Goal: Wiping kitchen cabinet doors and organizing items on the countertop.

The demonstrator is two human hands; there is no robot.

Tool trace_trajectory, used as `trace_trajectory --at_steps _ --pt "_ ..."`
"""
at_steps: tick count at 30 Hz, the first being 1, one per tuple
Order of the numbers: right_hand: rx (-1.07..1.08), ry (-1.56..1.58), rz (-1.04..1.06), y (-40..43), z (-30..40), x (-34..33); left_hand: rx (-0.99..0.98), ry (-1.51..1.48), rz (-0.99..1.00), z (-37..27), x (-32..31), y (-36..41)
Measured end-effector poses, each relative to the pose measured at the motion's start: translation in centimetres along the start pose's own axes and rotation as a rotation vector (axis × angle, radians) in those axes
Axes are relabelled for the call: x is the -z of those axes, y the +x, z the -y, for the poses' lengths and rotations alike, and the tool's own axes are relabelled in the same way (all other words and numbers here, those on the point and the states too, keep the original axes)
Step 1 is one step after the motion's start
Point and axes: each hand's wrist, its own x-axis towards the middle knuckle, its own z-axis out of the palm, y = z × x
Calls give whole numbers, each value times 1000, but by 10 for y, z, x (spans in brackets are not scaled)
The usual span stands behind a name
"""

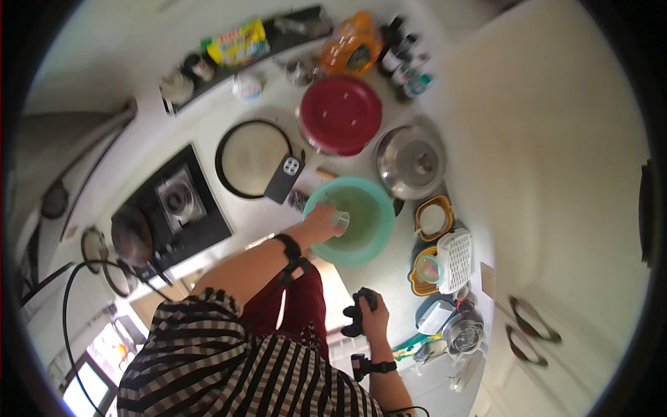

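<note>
My left hand reaches over the rim of a mint-green plastic basin. Its fingers are closed around a small clear cup, which is tilted inside the basin. Cloudy, pale liquid appears to fill the basin's bottom. Lower down and to the right, my right hand grips a black game controller beside the counter's edge. Black straps with small devices circle both wrists. A dark brush-like object lies against the basin's left side.
Left of the basin, a black phone overlaps a round pan. Beyond stand a pot with a red lid and a steel pot with a lid. A gas stove is at left; baskets line the right wall.
</note>
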Motion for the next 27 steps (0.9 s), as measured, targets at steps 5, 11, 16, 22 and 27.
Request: trace_trajectory --at_steps 5,11,16,22,27 --pt "-134 -124 105 8 -74 -37 2 257 -66 17 -63 54" --pt "-242 -23 154 22 -80 -63 -212 625 -247 38 -102 129" --pt "-151 8 144 38 -76 -65 23 347 140 9 -114 132" --pt "-139 29 141 40 -65 -58 124 32 61 22 -81 117" --pt "-129 1 138 46 -68 -55 754 -694 568 45 -64 103"
